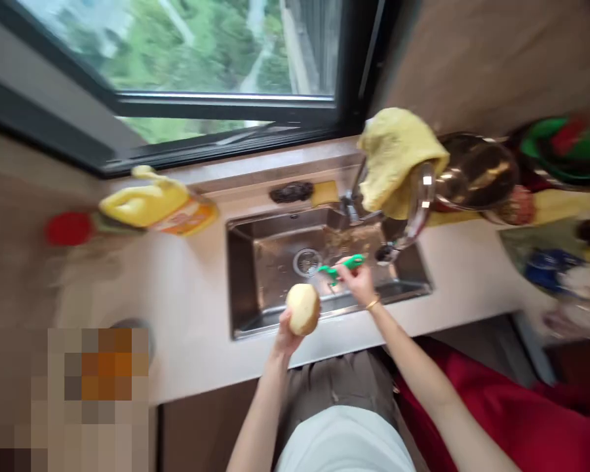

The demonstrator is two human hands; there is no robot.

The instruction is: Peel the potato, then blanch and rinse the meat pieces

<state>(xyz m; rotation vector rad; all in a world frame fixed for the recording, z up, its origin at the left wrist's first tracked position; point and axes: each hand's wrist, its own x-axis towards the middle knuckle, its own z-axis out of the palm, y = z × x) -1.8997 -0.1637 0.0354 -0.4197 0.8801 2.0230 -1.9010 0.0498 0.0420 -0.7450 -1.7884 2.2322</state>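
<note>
The pale, round vegetable [303, 307] is over the near edge of the sink [275, 262], cupped in the bent fingers of the left hand [287, 335], forearm reaching forward. Farther right, the right hand [358, 282], its arm slanting in from near right, has fingers closed around a green peeler [353, 262] above the sink.

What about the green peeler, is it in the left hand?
No, the right hand holds the green peeler, while the left hand holds the potato.
</note>
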